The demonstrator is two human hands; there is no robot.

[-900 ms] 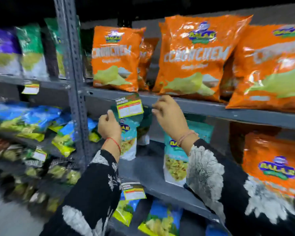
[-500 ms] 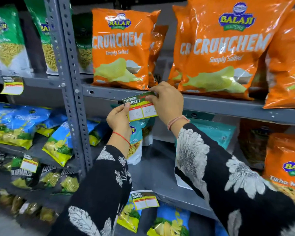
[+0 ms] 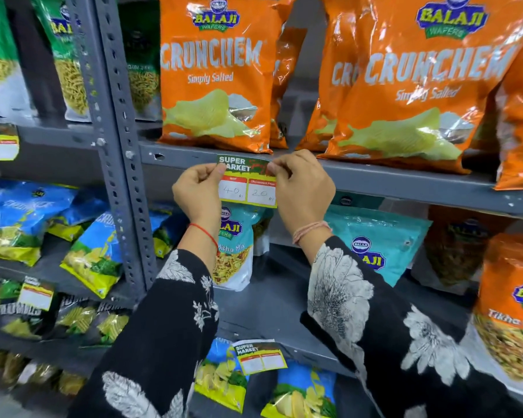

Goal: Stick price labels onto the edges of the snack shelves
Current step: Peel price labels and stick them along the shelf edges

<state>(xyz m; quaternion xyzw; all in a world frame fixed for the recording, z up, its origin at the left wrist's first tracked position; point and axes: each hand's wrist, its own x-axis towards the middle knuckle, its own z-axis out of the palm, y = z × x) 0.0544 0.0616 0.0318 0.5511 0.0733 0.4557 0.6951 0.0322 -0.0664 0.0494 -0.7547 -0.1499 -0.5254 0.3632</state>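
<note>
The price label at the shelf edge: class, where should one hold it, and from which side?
Hold the price label by its two upper corners, one hand from the left, the other from the right. It is a flat card hanging upright against the shelf edge, so side grips leave the prices visible.

price label (image 3: 247, 183) | was tilted, now level | against shelf edge (image 3: 375, 176)

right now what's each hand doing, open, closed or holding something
Left hand: closed, pinching the left edge of the price label against the shelf edge.
Right hand: closed, pinching the label's right edge.
</note>
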